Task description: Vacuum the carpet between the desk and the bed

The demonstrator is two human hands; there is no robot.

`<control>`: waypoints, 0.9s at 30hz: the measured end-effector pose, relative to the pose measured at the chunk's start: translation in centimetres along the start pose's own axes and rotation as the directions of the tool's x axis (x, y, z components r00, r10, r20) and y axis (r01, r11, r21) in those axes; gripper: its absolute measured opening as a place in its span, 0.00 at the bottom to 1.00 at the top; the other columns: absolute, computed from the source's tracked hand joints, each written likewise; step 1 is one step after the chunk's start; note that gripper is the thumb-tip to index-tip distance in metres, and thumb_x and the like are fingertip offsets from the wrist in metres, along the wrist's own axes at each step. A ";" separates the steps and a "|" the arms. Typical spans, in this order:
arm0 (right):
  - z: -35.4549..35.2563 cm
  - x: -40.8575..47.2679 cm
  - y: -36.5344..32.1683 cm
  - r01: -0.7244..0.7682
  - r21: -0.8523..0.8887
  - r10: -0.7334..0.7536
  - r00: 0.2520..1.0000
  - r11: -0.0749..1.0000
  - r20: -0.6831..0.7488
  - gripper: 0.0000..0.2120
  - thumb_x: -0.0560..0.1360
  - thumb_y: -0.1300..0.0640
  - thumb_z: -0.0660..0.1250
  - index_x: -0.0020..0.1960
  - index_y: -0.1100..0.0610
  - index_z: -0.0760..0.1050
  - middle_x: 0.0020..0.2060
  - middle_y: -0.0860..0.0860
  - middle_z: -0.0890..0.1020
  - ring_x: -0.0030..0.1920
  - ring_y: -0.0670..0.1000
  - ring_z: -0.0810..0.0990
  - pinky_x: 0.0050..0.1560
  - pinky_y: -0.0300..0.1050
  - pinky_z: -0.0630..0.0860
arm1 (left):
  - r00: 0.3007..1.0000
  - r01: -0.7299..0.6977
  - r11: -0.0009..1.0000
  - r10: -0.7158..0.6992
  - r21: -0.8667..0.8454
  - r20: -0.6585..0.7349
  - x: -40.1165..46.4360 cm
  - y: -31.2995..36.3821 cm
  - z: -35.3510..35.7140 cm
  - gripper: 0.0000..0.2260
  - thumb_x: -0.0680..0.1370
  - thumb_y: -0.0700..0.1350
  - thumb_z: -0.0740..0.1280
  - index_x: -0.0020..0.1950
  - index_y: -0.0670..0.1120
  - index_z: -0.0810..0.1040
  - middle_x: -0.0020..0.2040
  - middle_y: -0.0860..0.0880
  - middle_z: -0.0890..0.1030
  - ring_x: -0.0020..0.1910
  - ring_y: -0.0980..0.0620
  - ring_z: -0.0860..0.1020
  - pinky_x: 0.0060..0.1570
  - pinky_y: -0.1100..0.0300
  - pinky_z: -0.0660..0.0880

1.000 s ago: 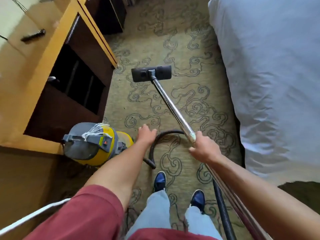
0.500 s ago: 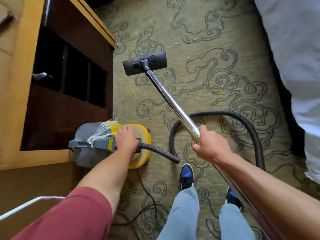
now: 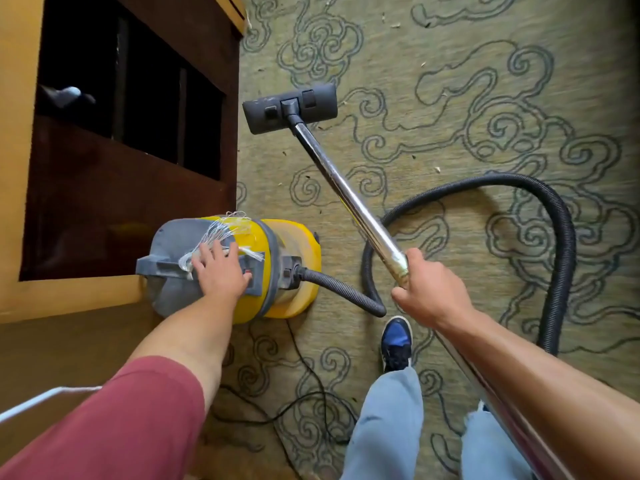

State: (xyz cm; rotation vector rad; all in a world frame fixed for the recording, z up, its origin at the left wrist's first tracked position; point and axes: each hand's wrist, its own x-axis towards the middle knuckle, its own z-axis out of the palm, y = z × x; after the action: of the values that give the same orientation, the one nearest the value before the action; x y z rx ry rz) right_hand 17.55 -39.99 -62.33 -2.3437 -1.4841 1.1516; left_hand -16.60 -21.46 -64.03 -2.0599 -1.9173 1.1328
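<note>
A yellow and grey canister vacuum [image 3: 277,268] stands on the patterned green carpet [image 3: 450,116], close to the wooden desk [image 3: 20,168]. My left hand [image 3: 218,271] lies flat on the canister's grey top with its fingers spread. My right hand [image 3: 429,289] grips the chrome wand [image 3: 346,192], which slopes up and left to the grey floor head [image 3: 291,107] resting on the carpet. A black ribbed hose [image 3: 561,237] loops from the canister across the carpet on the right. The bed is out of view.
The dark open space under the desk [image 3: 138,98] lies left of the floor head. A thin black power cord [image 3: 304,393] trails over the carpet by my blue shoe [image 3: 396,341]. Small light crumbs dot the carpet at upper right.
My left hand moved from the hose area onto the canister's top. The view swung down and left, so the bed left the frame. The floor head sits closer to the desk.
</note>
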 end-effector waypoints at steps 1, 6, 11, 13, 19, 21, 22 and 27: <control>0.2 0.1 -0.3 0.000 0.000 0.000 1.000 1.000 0.008 0.18 0.69 0.49 0.67 0.53 0.52 0.63 0.34 0.49 0.74 0.34 0.57 0.76 0.33 0.47 0.71 | 1.000 0.006 1.000 -0.006 -0.011 0.016 0.1 -0.1 0.5 0.33 0.75 0.63 0.68 0.77 0.56 0.62 0.79 0.43 0.58 0.78 0.37 0.54 0.72 0.40 0.57; 0.8 0.7 -1.9 0.002 -0.011 -0.002 0.999 1.000 0.038 0.18 0.69 0.50 0.67 0.55 0.54 0.65 0.37 0.52 0.76 0.41 0.61 0.80 0.36 0.48 0.71 | 0.998 0.047 0.999 -0.047 0.009 0.032 0.4 0.6 2.1 0.28 0.76 0.62 0.67 0.74 0.59 0.66 0.79 0.39 0.57 0.76 0.32 0.56 0.72 0.37 0.55; 0.9 1.0 -3.2 0.020 -0.010 -0.020 0.999 1.000 0.037 0.18 0.70 0.50 0.66 0.56 0.54 0.65 0.39 0.53 0.80 0.39 0.59 0.80 0.41 0.52 0.80 | 0.995 0.102 0.995 -0.102 -0.013 0.009 0.5 1.3 2.4 0.26 0.77 0.60 0.67 0.73 0.57 0.68 0.78 0.36 0.59 0.76 0.31 0.57 0.73 0.34 0.52; 1.1 1.0 -3.4 0.025 -0.015 -0.025 0.999 1.000 0.041 0.17 0.70 0.50 0.66 0.54 0.54 0.65 0.38 0.53 0.79 0.38 0.60 0.80 0.40 0.52 0.79 | 0.994 0.110 0.994 -0.110 -0.009 -0.008 0.5 1.5 2.6 0.25 0.76 0.59 0.68 0.72 0.57 0.68 0.78 0.36 0.59 0.76 0.32 0.58 0.72 0.34 0.52; 2.1 0.6 -3.9 0.030 -0.009 -0.030 0.998 0.999 0.054 0.17 0.71 0.50 0.67 0.53 0.53 0.63 0.35 0.51 0.78 0.34 0.57 0.79 0.36 0.51 0.79 | 0.990 0.130 0.991 -0.132 -0.026 -0.052 0.4 1.9 2.8 0.20 0.81 0.53 0.64 0.73 0.58 0.68 0.77 0.35 0.59 0.75 0.34 0.59 0.73 0.34 0.51; 2.2 0.5 -4.1 0.025 -0.012 -0.024 0.998 1.000 0.055 0.17 0.71 0.49 0.67 0.53 0.52 0.63 0.36 0.51 0.78 0.34 0.57 0.79 0.37 0.53 0.80 | 0.991 0.120 0.992 -0.122 -0.039 -0.049 0.4 1.8 2.9 0.21 0.80 0.52 0.64 0.73 0.58 0.68 0.77 0.35 0.59 0.75 0.34 0.59 0.73 0.34 0.50; 2.3 0.5 -4.2 0.022 -0.013 -0.022 0.998 1.000 0.055 0.17 0.71 0.49 0.67 0.53 0.52 0.63 0.36 0.51 0.78 0.34 0.57 0.79 0.37 0.52 0.80 | 0.992 0.114 0.993 -0.116 -0.044 -0.052 0.4 1.8 3.0 0.21 0.80 0.52 0.64 0.73 0.59 0.68 0.77 0.35 0.59 0.75 0.35 0.59 0.73 0.34 0.50; 2.1 0.7 -4.8 0.024 -0.013 -0.023 0.999 1.000 0.048 0.17 0.70 0.50 0.67 0.52 0.52 0.64 0.36 0.50 0.78 0.34 0.57 0.78 0.35 0.50 0.78 | 0.990 0.120 0.991 -0.124 -0.063 -0.066 0.4 1.6 3.1 0.20 0.80 0.50 0.65 0.72 0.61 0.69 0.76 0.35 0.59 0.73 0.36 0.61 0.74 0.33 0.50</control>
State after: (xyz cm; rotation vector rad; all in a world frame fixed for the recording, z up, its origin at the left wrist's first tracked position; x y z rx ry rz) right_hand 12.86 -37.55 -61.79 -2.3165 -1.5356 1.2040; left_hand -17.08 -22.65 -67.30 -1.9517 -2.0351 0.9770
